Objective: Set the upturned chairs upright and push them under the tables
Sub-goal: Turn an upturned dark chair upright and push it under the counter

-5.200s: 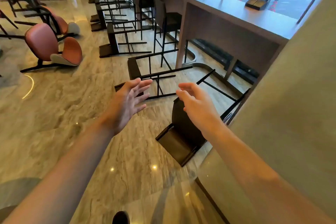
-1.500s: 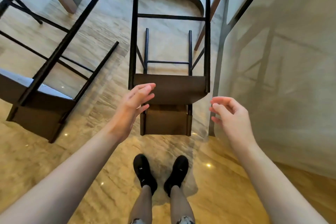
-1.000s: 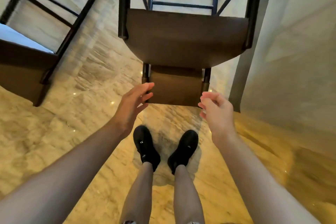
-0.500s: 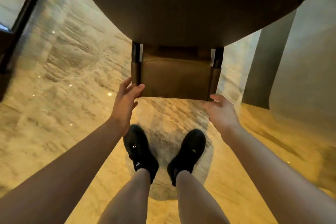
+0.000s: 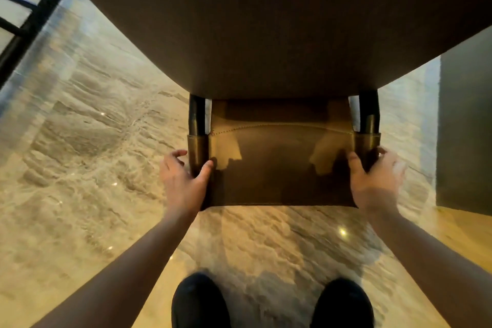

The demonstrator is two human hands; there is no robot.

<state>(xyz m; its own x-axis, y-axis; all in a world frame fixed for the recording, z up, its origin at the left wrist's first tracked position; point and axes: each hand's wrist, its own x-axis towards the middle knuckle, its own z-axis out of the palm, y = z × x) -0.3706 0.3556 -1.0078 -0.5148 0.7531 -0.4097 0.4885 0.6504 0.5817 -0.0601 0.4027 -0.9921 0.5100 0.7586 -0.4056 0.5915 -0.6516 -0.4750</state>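
Note:
A dark brown bar chair point(image 5: 266, 21) lies tipped over on the marble floor, its seat filling the top of the view. Its brown leather backrest point(image 5: 279, 168) rests on the floor just ahead of my feet. My left hand point(image 5: 183, 181) grips the backrest's left post, thumb on the leather panel. The right post is held the same way by my right hand point(image 5: 378, 178). The chair's legs are out of view.
Black legs of a second fallen chair point(image 5: 24, 26) show at the upper left. A wall or pillar point(image 5: 466, 128) stands close on the right. My two black shoes point(image 5: 271, 303) are at the bottom edge, on the glossy marble floor point(image 5: 80, 141).
I have bent lower and closer to the chair. Both hands, open and reaching before, have closed around the two sides of the backrest.

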